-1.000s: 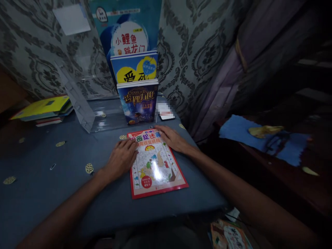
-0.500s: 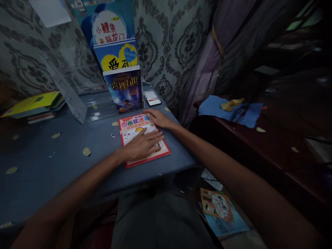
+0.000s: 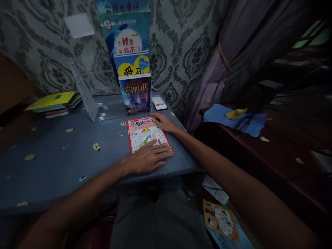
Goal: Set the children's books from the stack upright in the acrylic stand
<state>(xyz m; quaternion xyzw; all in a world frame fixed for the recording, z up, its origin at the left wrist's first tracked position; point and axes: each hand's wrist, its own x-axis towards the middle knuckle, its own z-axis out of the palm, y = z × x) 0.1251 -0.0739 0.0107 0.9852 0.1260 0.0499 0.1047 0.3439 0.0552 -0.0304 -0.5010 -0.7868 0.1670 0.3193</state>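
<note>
While looking down at the desk (image 3: 59, 159), can see red-bordered bk (image 3: 138, 140) lying flat nr front edge, cover up, just in front of clear stand (image 3: 89, 103). Got L hand (image 3: 146, 158) palm-down across lower part of cover, fingers straight & slightly apart; grip spread flat, nothing grasped. Got R hand (image 3: 165, 123) at upper R corner of same bk, fingers loosely bent; re that grip, can't tell whether pinching edge or only touching. In stand, upright one behind another: dark-blue bk (image 3: 138, 95), yellow-&-blue bk (image 3: 133, 62), taller teal bk (image 3: 142, 29). Just R of stand, phone-like item (image 3: 160, 103), partly blurred. Far L on desk, pile of bks (image 3: 58, 100) w/ yellow on top. Off R, on separate dark-red surface (image 3: 249, 148), blue cloth (image 3: 214, 116) w/ yellowish item (image 3: 234, 113). Below, lower R, orange-&-blue bks (image 3: 220, 221).
</note>
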